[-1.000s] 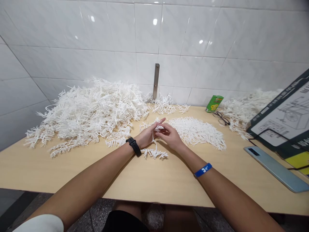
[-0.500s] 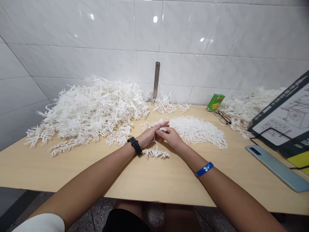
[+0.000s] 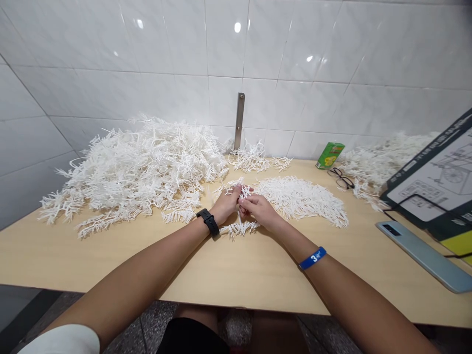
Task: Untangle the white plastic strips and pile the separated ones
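Close together over the middle of the table, both my hands hold a white branched plastic sprig [image 3: 245, 192]. My left hand [image 3: 227, 202] grips it with thumb and fingers; a black watch [image 3: 208, 222] is on that wrist. With thumb and forefinger pinched, my right hand [image 3: 261, 210] holds the sprig's lower side, and a blue wristband [image 3: 312, 258] circles that forearm. Below the hands hangs or lies a further white branched piece [image 3: 239, 228]; whether it joins the held sprig I cannot tell. To the right spreads a flat pile of small white pieces [image 3: 300, 199].
A big heap of white sprigs [image 3: 155, 162] fills the left side. At the back stand a metal bracket [image 3: 239, 120] and a green carton [image 3: 330, 155]. Glasses [image 3: 342, 179], another white heap [image 3: 383, 157], a phone [image 3: 424, 255] and a printed board [image 3: 435, 182] occupy the right.
My left thumb has lifted and closed onto the sprig, which now shows more between the hands. The right hand has shifted slightly, and the piece below has moved a little.
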### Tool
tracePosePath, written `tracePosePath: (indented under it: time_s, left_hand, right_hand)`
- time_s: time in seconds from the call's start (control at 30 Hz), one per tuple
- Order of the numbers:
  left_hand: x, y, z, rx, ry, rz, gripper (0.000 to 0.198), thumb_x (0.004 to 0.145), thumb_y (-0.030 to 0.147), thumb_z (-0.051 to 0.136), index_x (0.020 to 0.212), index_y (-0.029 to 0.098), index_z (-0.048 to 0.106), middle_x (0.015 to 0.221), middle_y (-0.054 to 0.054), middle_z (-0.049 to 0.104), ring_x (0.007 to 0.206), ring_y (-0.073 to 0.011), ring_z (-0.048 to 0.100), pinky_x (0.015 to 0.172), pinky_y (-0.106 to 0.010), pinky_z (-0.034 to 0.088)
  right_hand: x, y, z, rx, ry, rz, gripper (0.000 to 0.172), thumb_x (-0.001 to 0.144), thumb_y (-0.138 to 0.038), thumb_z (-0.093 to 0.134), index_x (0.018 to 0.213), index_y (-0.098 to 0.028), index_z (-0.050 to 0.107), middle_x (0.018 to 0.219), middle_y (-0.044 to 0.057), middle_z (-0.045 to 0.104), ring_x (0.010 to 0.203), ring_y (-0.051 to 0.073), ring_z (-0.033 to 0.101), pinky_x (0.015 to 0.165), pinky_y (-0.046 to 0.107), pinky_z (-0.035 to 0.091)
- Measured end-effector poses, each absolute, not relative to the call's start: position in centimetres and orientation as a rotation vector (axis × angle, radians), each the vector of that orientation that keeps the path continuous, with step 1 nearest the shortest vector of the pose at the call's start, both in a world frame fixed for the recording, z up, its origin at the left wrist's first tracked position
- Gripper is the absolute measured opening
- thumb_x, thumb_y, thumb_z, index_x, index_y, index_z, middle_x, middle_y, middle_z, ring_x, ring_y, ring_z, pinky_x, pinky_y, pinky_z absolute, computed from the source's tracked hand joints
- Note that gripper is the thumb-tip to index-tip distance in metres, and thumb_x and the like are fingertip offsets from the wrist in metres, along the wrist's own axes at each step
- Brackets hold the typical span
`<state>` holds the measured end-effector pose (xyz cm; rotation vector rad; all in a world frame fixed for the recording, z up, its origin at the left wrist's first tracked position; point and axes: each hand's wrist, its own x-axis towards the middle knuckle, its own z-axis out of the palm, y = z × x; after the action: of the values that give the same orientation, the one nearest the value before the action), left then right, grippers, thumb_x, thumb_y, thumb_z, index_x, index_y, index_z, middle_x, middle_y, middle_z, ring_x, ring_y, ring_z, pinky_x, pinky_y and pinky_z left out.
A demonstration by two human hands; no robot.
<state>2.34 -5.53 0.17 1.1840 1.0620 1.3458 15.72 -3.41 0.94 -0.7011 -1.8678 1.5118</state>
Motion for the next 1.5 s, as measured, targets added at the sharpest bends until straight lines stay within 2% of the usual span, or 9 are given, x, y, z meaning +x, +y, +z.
tracePosePath:
  time_s: [0.13, 0.33, 0.5, 0.67, 0.93, 1.03, 1.1, 1.17, 1.5]
  left_hand:
    - [2.4, -5.4, 0.5, 1.188, 1.136, 1.425, 0.047, 0.087, 0.056, 0.053, 0.091, 0.013, 0.072, 0.072, -0.007, 0.070, 0.065, -0.0169, 0.064, 0.070, -0.030, 0.050]
    - [1.6, -4.8, 0.3, 0.965, 1.042, 1.543, 0.045, 0.088, 0.057, 0.053, 0.095, 0.015, 0.067, 0.046, 0.004, 0.049, 0.054, -0.0129, 0.058, 0.078, -0.031, 0.052]
    - [1.0, -5.0, 1.0, 0.900, 0.904, 1.457, 0.040, 0.096, 0.048, 0.042, 0.107, 0.016, 0.064, 0.088, -0.008, 0.071, 0.072, -0.0138, 0.066, 0.079, -0.030, 0.052]
    - [1.2, -5.4, 1.6, 0.848, 0.916, 1.418, 0.042, 0.098, 0.044, 0.036, 0.114, 0.016, 0.064, 0.119, -0.013, 0.067, 0.090, -0.0155, 0.066, 0.087, -0.031, 0.051]
    - [1.0, -5.4, 1.4, 0.898, 0.888, 1.386, 0.045, 0.094, 0.052, 0.043, 0.112, 0.019, 0.068, 0.121, -0.011, 0.067, 0.099, -0.0185, 0.063, 0.097, -0.035, 0.046]
    - [0.9, -5.4, 1.3, 0.899, 0.890, 1.387, 0.045, 0.094, 0.052, 0.043, 0.113, 0.019, 0.068, 0.121, -0.011, 0.067, 0.100, -0.0189, 0.063, 0.097, -0.036, 0.046]
    - [0.9, -5.5, 1.3, 0.917, 0.894, 1.384, 0.046, 0.094, 0.052, 0.042, 0.115, 0.019, 0.067, 0.123, -0.011, 0.066, 0.103, -0.0194, 0.062, 0.098, -0.036, 0.044]
    - [1.0, -5.5, 1.3, 0.957, 0.899, 1.374, 0.047, 0.095, 0.052, 0.040, 0.118, 0.021, 0.066, 0.127, -0.010, 0.065, 0.109, -0.0201, 0.059, 0.101, -0.037, 0.042]
    - [2.2, -5.9, 0.9, 1.062, 0.734, 1.220, 0.047, 0.094, 0.053, 0.042, 0.124, 0.025, 0.065, 0.148, -0.006, 0.047, 0.130, -0.0268, 0.047, 0.108, -0.041, 0.038]
  right_hand:
    - [15.6, -4.0, 1.3, -0.668, -1.850, 1.531, 0.047, 0.079, -0.057, 0.058, 0.053, -0.019, 0.053, 0.048, 0.000, 0.054, 0.046, 0.011, 0.047, 0.049, 0.026, 0.038]
    - [15.5, -4.8, 0.9, -0.573, -2.078, 1.360, 0.047, 0.086, -0.053, 0.051, 0.056, -0.018, 0.058, 0.057, 0.003, 0.059, 0.057, 0.014, 0.052, 0.060, 0.029, 0.042]
    - [17.0, -2.3, 0.2, -0.786, -1.953, 1.078, 0.039, 0.090, -0.047, 0.046, 0.071, -0.017, 0.062, 0.063, 0.003, 0.060, 0.060, 0.015, 0.053, 0.061, 0.029, 0.042]
    - [18.7, -0.3, 0.3, -1.050, -1.900, 0.640, 0.028, 0.088, -0.034, 0.046, 0.076, -0.020, 0.066, 0.083, 0.007, 0.070, 0.079, 0.021, 0.060, 0.072, 0.033, 0.044]
    - [18.3, -0.6, 0.2, -1.130, -1.942, 0.638, 0.028, 0.085, -0.037, 0.054, 0.070, -0.020, 0.069, 0.071, 0.005, 0.068, 0.071, 0.022, 0.060, 0.070, 0.034, 0.044]
    - [18.7, -0.3, 0.3, -1.171, -1.927, 0.506, 0.024, 0.081, -0.037, 0.061, 0.094, -0.020, 0.073, 0.092, 0.009, 0.071, 0.085, 0.026, 0.060, 0.080, 0.040, 0.044]
    - [19.0, -0.2, 0.6, -1.157, -1.879, 0.419, 0.041, 0.076, -0.034, 0.067, 0.115, -0.020, 0.067, 0.111, 0.012, 0.067, 0.102, 0.029, 0.057, 0.091, 0.045, 0.041]
    - [19.0, -0.5, 1.0, -1.112, -1.839, 0.441, 0.046, 0.076, -0.035, 0.068, 0.119, -0.020, 0.064, 0.117, 0.013, 0.065, 0.108, 0.030, 0.055, 0.094, 0.046, 0.040]
    - [16.2, -2.8, 0.4, -0.893, -2.002, 1.080, 0.029, 0.083, -0.043, 0.059, 0.085, -0.016, 0.069, 0.081, 0.006, 0.068, 0.073, 0.018, 0.059, 0.067, 0.031, 0.042]
